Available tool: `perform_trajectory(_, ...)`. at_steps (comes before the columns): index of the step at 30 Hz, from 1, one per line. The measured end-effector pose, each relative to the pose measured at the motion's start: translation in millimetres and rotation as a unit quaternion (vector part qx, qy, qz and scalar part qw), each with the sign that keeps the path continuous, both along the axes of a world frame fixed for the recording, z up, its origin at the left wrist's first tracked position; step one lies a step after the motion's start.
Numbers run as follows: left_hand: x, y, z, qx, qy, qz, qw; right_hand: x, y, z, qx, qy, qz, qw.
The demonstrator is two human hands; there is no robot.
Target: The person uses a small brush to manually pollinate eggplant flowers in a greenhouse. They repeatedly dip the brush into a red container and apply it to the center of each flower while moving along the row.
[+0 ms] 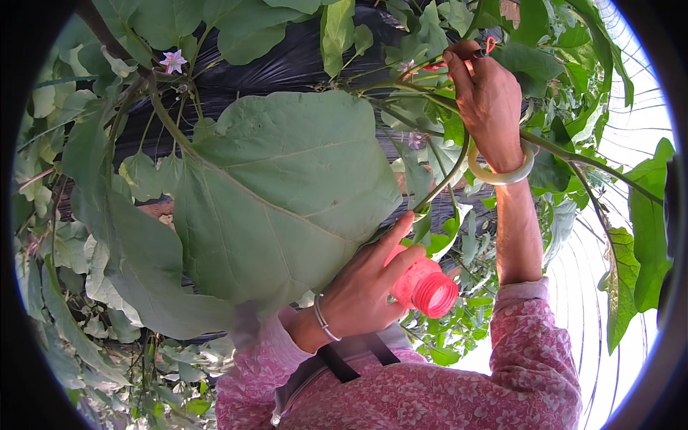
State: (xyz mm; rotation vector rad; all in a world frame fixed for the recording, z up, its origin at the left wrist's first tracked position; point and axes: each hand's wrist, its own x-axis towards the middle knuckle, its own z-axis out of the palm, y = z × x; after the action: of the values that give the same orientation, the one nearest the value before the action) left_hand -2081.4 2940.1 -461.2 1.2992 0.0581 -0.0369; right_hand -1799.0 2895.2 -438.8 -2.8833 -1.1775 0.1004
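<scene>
My left hand (363, 287) holds a pink-red plastic bottle (424, 287), its open threaded mouth tilted towards the lower right. The index fingertip of that hand is at a green stem (443, 183). Higher up, my right hand (489, 102) pinches a thin tool with a dark end (480, 53) and a red cord loop (491, 45). Its reddish tip (433, 66) is close to a pale purple eggplant flower (408, 67); whether they touch I cannot tell. Below hangs another flower (414, 140). A broad eggplant leaf (290, 193) spreads left of both hands.
A pink-white flower (173, 61) and a thick stem (102, 29) are at upper left. Black plastic film (263, 54) covers the ground behind the leaves. A long branch (586, 158) runs rightward past my right wrist. Bright ribbed sheeting (570, 301) lies beyond.
</scene>
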Motion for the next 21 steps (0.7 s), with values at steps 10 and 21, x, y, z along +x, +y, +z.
perform_trajectory(10, 0, 79, 23, 0.067, -0.082, 0.129, 0.986, -9, 5, -7, -0.001, 0.009, -0.009, 1.000)
perform_trajectory(21, -47, 128, 35, 0.271, 0.076, 0.233, 0.931, -66, 43, 13, 0.419, 0.242, -0.094, 0.870)
